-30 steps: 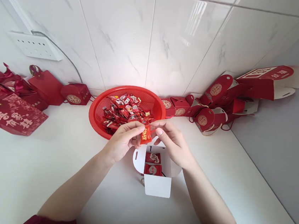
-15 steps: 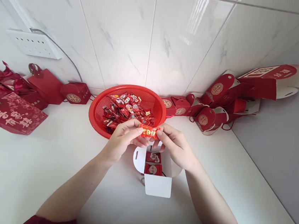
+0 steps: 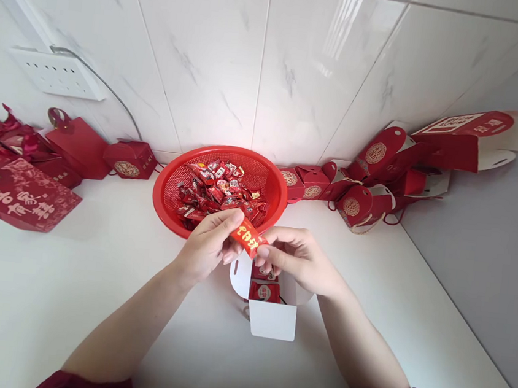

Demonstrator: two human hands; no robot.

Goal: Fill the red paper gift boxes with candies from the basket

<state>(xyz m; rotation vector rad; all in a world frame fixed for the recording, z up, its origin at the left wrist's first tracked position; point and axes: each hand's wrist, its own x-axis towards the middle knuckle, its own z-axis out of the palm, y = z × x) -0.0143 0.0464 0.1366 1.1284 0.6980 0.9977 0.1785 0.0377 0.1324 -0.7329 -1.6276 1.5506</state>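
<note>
Between my two hands is a red wrapped candy (image 3: 247,237) with yellow lettering, tilted down to the right. My left hand (image 3: 210,241) pinches its upper left end, and my right hand (image 3: 296,258) pinches the lower right end. Just below the hands stands an open box (image 3: 272,321) with white inner flaps. Red packets (image 3: 265,292) lie inside it, the rear one partly hidden by my right hand. Behind my hands, a red perforated basket (image 3: 162,199) holds many red wrapped candies (image 3: 215,189).
Red gift boxes (image 3: 129,160) and a large patterned red box (image 3: 22,197) stand at the left. More red boxes (image 3: 377,154) are piled at the right by the wall. A socket panel (image 3: 58,74) with a cable is on the tiled wall, behind the white table (image 3: 109,252).
The candy has turned from level to slanting, its right end now lower. My right hand has moved slightly down and left with that end.
</note>
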